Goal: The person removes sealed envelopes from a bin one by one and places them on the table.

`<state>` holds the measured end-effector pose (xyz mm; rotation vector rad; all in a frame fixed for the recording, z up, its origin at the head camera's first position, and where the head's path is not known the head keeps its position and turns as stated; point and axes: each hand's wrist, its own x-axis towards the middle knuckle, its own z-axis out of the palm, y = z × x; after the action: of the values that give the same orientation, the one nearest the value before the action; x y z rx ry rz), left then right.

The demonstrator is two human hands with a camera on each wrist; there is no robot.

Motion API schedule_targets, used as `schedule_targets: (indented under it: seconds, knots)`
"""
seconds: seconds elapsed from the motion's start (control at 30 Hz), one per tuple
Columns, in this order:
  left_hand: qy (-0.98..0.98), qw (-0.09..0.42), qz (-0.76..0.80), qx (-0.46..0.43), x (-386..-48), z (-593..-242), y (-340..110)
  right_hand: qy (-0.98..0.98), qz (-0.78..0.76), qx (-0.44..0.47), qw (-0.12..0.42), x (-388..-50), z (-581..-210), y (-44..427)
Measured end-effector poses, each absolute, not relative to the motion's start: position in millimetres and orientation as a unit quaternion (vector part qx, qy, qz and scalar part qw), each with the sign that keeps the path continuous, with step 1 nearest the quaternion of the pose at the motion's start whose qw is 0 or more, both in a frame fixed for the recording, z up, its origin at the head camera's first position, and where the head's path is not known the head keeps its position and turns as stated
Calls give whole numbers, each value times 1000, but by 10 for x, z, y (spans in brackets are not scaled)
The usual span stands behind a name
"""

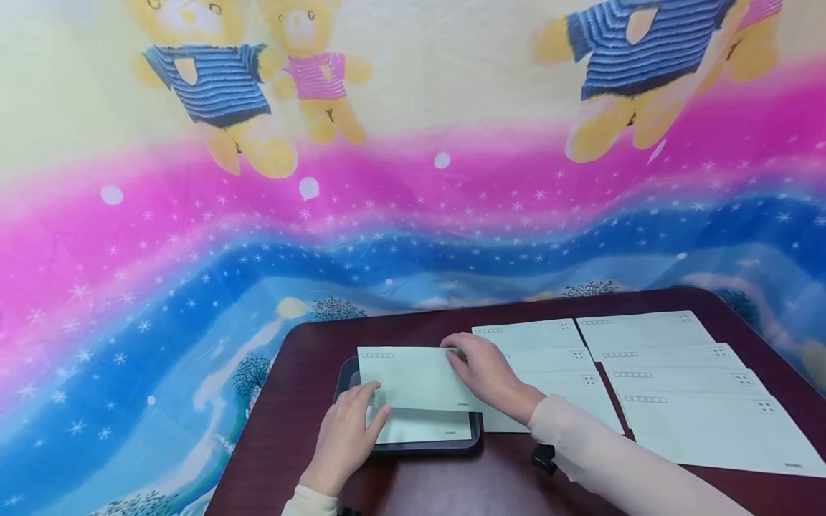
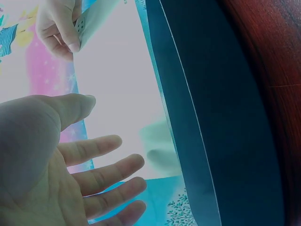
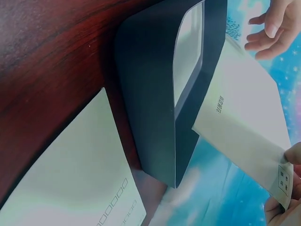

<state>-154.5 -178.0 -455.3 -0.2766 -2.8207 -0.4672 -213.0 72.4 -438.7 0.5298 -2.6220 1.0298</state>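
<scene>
A pale envelope (image 1: 413, 376) is held above a dark tray (image 1: 479, 433). My right hand (image 1: 487, 365) pinches its upper right corner, near the printed stamp boxes seen in the right wrist view. At the envelope's left side is my left hand (image 1: 348, 430), fingers spread and extended; in the left wrist view its palm (image 2: 28, 188) shows nothing gripped. Another envelope (image 1: 426, 428) lies inside the tray, partly covered by the raised one.
Two overlapping columns of envelopes lie on the right of the dark red table (image 1: 426, 487): a nearer column (image 1: 548, 405) and a farther-right column (image 1: 723, 430). Behind the table hangs a patterned curtain (image 1: 387, 179) with printed bears.
</scene>
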Motion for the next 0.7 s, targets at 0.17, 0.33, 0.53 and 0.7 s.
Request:
schedule_targets:
  seconds: [0.17, 0.33, 0.53, 0.7]
  knots:
    - [-974, 129, -160, -94, -1533, -4558, -1788, -906, 355, 181, 142, -2108, -4394, 782]
    - [-975, 124, -159, -92, -1513, -4569, -1786, -905, 354, 185, 146, -2089, -4415, 832]
    - [-975, 126, -156, -94, -1507, -4577, -1768, -906, 350, 182, 151, -2064, -4447, 924]
    - [-975, 125, -160, -94, -1501, -4584, -1752, -906, 348, 183, 159, -2056, -4464, 998]
